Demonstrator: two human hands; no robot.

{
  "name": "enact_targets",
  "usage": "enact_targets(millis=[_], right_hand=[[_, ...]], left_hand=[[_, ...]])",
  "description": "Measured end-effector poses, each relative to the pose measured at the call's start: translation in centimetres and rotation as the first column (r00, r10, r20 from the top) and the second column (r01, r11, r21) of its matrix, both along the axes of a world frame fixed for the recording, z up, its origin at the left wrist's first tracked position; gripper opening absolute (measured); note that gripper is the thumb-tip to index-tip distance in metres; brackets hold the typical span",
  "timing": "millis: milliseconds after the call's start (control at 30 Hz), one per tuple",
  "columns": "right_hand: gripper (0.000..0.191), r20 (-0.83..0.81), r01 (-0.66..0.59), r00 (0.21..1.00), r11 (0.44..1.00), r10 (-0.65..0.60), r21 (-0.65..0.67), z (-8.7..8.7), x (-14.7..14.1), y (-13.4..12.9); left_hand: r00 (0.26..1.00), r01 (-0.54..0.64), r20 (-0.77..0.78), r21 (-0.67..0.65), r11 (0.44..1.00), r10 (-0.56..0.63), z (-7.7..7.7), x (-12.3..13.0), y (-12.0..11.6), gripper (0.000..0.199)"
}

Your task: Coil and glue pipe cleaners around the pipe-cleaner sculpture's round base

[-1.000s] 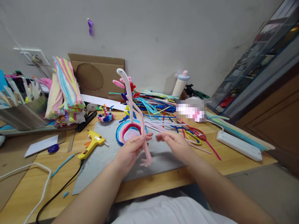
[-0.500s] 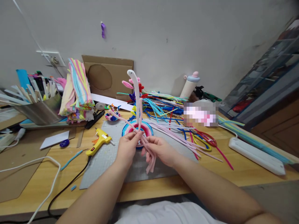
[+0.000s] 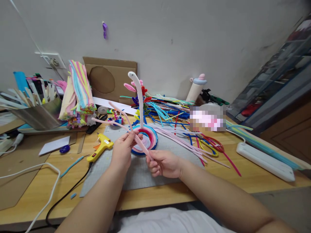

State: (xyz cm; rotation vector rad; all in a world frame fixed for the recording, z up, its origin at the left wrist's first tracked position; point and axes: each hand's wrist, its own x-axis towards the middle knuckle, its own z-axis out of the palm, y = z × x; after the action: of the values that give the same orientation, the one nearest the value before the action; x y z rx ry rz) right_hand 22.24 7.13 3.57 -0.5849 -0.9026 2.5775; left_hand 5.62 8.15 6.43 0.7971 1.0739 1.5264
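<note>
Pink pipe cleaners (image 3: 141, 144) stretch between my two hands in a bundle, their two free ends fanning out to the upper left. My left hand (image 3: 123, 146) pinches the bundle near where the ends part. Lower right, my right hand (image 3: 162, 162) is closed round the other end. Behind the hands lies a round coil of blue, pink and red pipe cleaners (image 3: 155, 142), partly covered by them. A white fuzzy stem (image 3: 140, 100) with a bent tip and small dark spots rises from the coil's back edge.
A yellow glue gun (image 3: 100, 147) lies left on the grey mat (image 3: 97, 181). Loose pink pipe cleaners (image 3: 181, 142) and yellow-handled scissors (image 3: 209, 149) lie right. A metal holder (image 3: 41, 115) of sticks, a cardboard panel (image 3: 121, 74), a bottle (image 3: 196, 89) and a power strip (image 3: 266, 161) stand around.
My left hand has moved left with the bundle. The free ends have swung leftward, and the right-hand ends, which hung loose below, are now gathered in my right hand.
</note>
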Motion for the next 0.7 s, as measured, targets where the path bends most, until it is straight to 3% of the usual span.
enact_targets(millis=[367,600,700], right_hand=[[0.025,0.036,0.035,0.999,0.999,-0.036,0.033,-0.9,-1.2,-1.2],[0.028,0.072,0.012,0.997,0.994,-0.02,0.107,-1.5,-1.8,-1.6],[0.041,0.108,0.063,0.99,0.977,-0.086,0.204,-1.4,-1.5,-1.2]], left_hand=[[0.978,-0.098,-0.175,0.074,0.992,0.109,0.3,-0.5,-0.3,0.028],[0.978,-0.146,-0.14,0.082,0.986,0.157,0.4,-0.8,0.0,0.032],[0.986,-0.134,-0.096,0.056,0.989,0.139,0.4,-1.3,0.5,0.035]])
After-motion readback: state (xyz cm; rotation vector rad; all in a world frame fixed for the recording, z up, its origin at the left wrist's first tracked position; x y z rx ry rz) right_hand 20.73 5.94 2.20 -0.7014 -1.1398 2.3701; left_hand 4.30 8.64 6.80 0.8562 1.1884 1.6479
